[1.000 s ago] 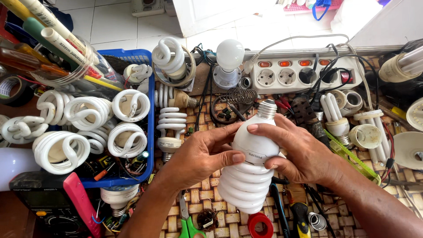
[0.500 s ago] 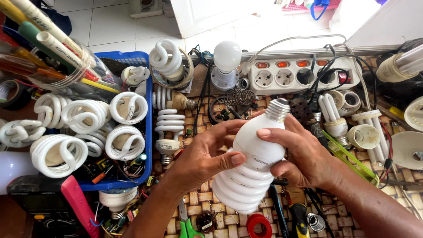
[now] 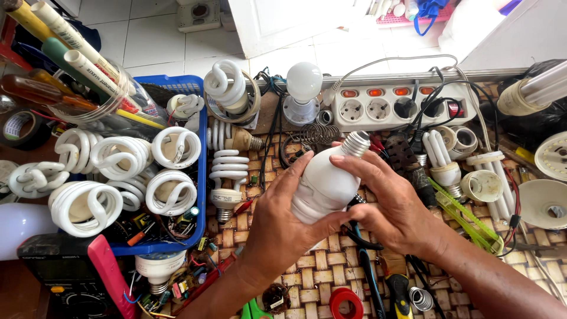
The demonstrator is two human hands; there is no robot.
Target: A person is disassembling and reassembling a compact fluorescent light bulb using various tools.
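Note:
Both hands hold one large white spiral lamp (image 3: 326, 180) above a woven mat. Its metal screw cap points up and to the right, toward the power strip. My left hand (image 3: 282, 229) wraps the lower part of the lamp and hides the spiral tubes. My right hand (image 3: 390, 207) grips the white base from the right, with fingers laid across it.
A blue basket (image 3: 201, 171) at left holds several spiral lamps. A white power strip (image 3: 387, 106) with red switches lies behind the hands. Loose lamps, lamp bases, pliers, screwdrivers, tape rolls and a dark multimeter (image 3: 56, 283) crowd the woven mat (image 3: 307, 277).
The lamp has tilted and turned in my hands: its screw cap swung to the right and its spiral end is now hidden under my left hand.

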